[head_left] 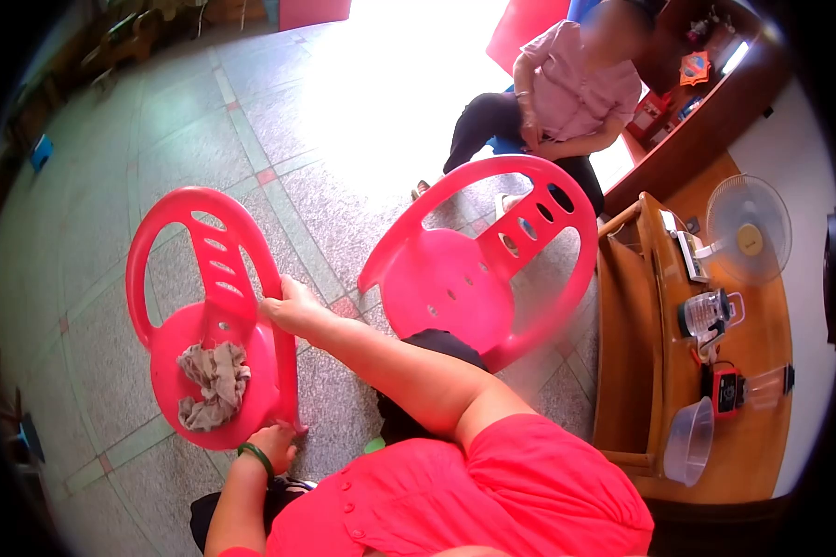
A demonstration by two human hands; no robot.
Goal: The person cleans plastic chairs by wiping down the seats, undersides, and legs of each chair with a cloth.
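Head view: right hand (293,306) grips armrest (286,371), left hand (274,446) clasps front edge (241,440) of red chair (172,371) bearing crumpled cloth (215,385)

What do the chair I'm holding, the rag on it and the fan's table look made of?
Chair: likely plastic, fairly glossy, with moulded slots.
Rag: dull cloth, by its soft folds; fibre unclear.
Table: probably varnished wood, by its brown sheen; possibly laminate.

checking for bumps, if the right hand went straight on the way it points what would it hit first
The right hand would first meet the armrest of the chair holding the crumpled cloth. Its fingers already seem to be against it, though depth is hard to judge from one view.
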